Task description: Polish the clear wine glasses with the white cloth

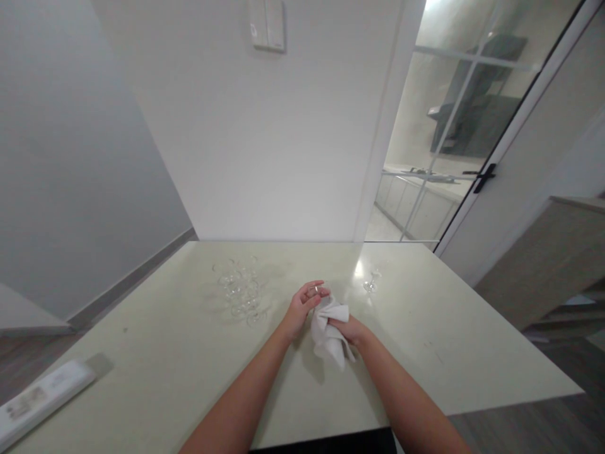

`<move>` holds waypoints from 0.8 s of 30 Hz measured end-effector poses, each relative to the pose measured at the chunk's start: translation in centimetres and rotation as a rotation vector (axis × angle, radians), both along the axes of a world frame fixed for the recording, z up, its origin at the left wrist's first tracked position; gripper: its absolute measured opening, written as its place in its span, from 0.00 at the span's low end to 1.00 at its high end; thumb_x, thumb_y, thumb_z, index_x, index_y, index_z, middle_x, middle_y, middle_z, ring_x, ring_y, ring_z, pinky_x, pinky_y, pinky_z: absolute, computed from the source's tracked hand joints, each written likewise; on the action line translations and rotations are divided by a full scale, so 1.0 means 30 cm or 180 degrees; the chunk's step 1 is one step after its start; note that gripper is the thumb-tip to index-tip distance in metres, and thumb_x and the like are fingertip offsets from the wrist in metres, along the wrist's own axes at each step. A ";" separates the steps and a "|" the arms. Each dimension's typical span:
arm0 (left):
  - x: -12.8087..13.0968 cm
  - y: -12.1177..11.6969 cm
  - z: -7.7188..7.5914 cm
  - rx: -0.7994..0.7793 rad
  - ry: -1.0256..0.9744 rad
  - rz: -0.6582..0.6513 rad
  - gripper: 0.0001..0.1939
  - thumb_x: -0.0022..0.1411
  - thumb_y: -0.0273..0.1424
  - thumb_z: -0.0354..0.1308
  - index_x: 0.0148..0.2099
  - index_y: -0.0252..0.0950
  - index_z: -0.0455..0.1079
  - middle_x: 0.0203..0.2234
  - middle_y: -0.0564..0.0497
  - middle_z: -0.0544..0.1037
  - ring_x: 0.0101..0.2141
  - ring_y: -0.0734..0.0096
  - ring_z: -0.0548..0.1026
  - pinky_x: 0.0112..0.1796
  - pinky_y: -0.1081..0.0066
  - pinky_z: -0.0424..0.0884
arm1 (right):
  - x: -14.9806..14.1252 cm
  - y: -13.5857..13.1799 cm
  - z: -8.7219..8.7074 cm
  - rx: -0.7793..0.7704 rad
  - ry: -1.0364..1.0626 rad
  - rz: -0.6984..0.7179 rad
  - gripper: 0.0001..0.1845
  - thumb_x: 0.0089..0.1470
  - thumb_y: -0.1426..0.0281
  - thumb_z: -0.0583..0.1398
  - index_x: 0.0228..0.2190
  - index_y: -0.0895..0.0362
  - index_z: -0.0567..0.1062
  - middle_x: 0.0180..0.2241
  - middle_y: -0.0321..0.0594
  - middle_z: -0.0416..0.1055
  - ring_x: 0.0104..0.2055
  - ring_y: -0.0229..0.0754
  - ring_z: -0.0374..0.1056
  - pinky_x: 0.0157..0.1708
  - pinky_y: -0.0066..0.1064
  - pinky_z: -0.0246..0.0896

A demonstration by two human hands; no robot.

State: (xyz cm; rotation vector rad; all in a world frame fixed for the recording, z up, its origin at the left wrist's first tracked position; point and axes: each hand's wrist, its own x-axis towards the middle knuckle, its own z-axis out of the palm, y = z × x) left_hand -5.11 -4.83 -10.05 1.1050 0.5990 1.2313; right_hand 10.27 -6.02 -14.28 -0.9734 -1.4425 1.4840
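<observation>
My left hand (301, 305) is closed round a small clear glass (326, 291), its thumb and fingers curled about the rim end. The glass's lower part is hidden by a white cloth (327, 333). That cloth is bunched in my right hand (348, 328), which presses it against the glass, and its loose end hangs down. Both hands are over the middle of the pale table. To their left stands a cluster of several small clear glasses (242, 293). On the right a single small clear glass (370, 285) rests apart from the cluster; its exact shape is hard to make out.
The pale, glossy table (189, 378) meets a white wall panel (265, 157) at its far edge. A long white box (45, 398) lies at the near left corner. Beyond the far right is a glazed door with a black handle (484, 178).
</observation>
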 end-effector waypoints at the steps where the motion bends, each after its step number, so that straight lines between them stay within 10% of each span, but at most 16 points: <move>1: 0.000 -0.003 0.002 -0.0059 -0.0127 -0.0187 0.29 0.51 0.40 0.66 0.53 0.35 0.67 0.41 0.43 0.77 0.40 0.65 0.75 0.42 0.68 0.68 | 0.003 -0.004 -0.006 -0.0235 0.0034 0.0008 0.24 0.42 0.54 0.64 0.39 0.55 0.76 0.40 0.45 0.76 0.46 0.52 0.70 0.50 0.49 0.62; 9: 0.001 0.013 0.014 -0.0006 0.0376 0.0497 0.29 0.43 0.37 0.71 0.48 0.35 0.71 0.36 0.48 0.77 0.35 0.69 0.75 0.38 0.72 0.68 | -0.031 0.039 0.052 0.1270 -0.0633 0.0067 0.13 0.45 0.59 0.62 0.34 0.51 0.78 0.45 0.43 0.75 0.54 0.50 0.65 0.61 0.45 0.49; 15: -0.007 -0.002 0.021 -0.0259 -0.0133 -0.0260 0.26 0.54 0.43 0.63 0.51 0.33 0.70 0.42 0.41 0.78 0.42 0.61 0.75 0.44 0.66 0.67 | -0.005 -0.004 0.003 -0.0065 0.0126 -0.0186 0.25 0.43 0.52 0.63 0.40 0.54 0.76 0.42 0.45 0.76 0.48 0.52 0.70 0.54 0.49 0.60; 21: 0.000 -0.003 0.022 0.0044 0.0211 0.0322 0.28 0.44 0.36 0.71 0.48 0.34 0.73 0.35 0.49 0.77 0.34 0.70 0.74 0.35 0.73 0.66 | -0.041 -0.012 0.055 0.0727 -0.0162 -0.0093 0.12 0.45 0.60 0.64 0.33 0.50 0.78 0.43 0.40 0.76 0.55 0.49 0.65 0.63 0.47 0.46; 24: -0.003 0.007 0.018 -0.0118 0.0050 0.0338 0.26 0.47 0.38 0.69 0.47 0.33 0.74 0.34 0.48 0.77 0.34 0.69 0.75 0.37 0.72 0.67 | -0.058 -0.018 0.062 0.0236 0.0141 -0.0288 0.14 0.45 0.60 0.64 0.35 0.51 0.77 0.43 0.40 0.76 0.51 0.49 0.68 0.60 0.47 0.52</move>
